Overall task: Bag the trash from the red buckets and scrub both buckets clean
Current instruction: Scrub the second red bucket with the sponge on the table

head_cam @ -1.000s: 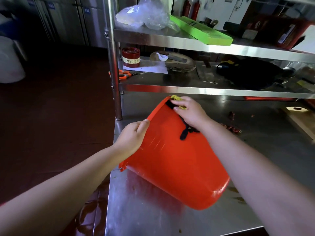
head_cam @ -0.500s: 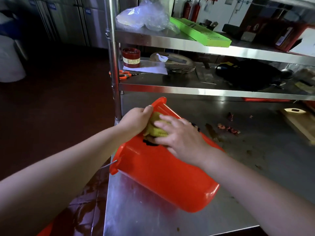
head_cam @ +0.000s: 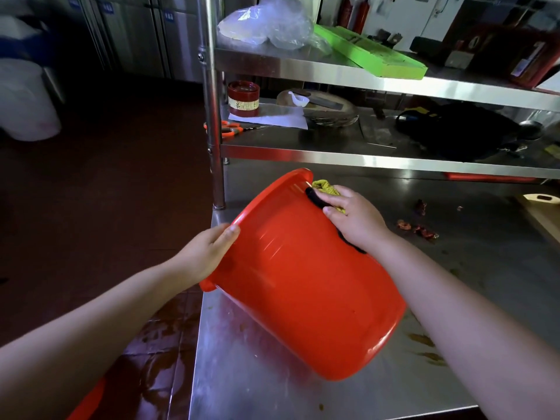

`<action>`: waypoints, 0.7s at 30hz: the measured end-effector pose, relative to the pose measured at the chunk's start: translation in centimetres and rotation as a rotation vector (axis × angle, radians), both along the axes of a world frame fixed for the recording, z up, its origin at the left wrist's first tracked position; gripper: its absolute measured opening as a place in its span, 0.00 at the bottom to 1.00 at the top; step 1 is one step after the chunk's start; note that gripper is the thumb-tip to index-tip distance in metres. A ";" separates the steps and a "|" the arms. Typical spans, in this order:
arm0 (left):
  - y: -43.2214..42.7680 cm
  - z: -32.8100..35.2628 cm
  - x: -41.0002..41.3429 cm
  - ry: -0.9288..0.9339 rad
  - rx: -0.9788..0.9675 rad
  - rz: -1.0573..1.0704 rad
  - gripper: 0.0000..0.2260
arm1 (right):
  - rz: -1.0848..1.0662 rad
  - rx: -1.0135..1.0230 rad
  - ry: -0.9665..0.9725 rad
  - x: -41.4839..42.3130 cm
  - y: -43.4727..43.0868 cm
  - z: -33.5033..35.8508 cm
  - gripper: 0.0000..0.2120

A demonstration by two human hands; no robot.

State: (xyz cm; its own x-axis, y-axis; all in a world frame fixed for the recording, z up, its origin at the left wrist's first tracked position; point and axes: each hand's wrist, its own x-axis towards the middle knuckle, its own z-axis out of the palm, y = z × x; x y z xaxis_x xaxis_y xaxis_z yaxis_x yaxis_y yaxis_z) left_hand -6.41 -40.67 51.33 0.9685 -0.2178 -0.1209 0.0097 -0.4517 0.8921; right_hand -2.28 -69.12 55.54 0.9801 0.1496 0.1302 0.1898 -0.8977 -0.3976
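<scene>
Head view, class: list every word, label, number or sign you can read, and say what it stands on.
None can be read for certain.
Red tin: a pale band with dark characters, too blurred.
Steel cabinets: small blue tags, too small.
Dark red box on the top shelf: a label, illegible.
Red bucket: no print visible.

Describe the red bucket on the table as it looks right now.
The bucket is glossy red plastic, tipped on its side on the steel table, its mouth facing up and away to the left and its base toward the camera. The left hand grips the rim. The right hand presses a yellow sponge against the wall near the rim, over a black handle grip. Its inside is hidden.
</scene>
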 end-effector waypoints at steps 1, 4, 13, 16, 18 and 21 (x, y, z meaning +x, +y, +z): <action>-0.3 0.1 0.2 -0.020 0.033 0.007 0.27 | -0.001 -0.039 -0.032 -0.6 0.4 0.2 0.18; -1.4 0.3 1.6 -0.047 0.118 0.021 0.24 | 0.144 -0.230 -0.270 -3.6 2.4 0.1 0.18; -2.3 0.3 3.2 -0.066 0.208 0.046 0.20 | 0.361 -0.298 -0.366 -2.2 6.0 -0.2 0.16; -3.0 0.9 3.6 -0.037 0.216 0.049 0.23 | 0.167 -0.139 -0.229 0.3 4.9 0.6 0.16; -4.0 1.4 3.7 -0.064 0.257 0.047 0.24 | 0.077 -0.063 -0.174 1.2 3.9 0.8 0.16; -5.2 1.8 3.9 -0.151 0.359 0.067 0.23 | 0.004 -0.109 -0.160 -0.2 3.3 0.8 0.17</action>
State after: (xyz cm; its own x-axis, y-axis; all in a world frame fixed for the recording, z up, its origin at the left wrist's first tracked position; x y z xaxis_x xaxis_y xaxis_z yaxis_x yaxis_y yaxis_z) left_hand -2.55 -45.88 53.15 0.9918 -0.1230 -0.0334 -0.0690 -0.7383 0.6709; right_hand -2.49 -65.77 56.29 0.9476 0.1748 0.2673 0.2462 -0.9329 -0.2628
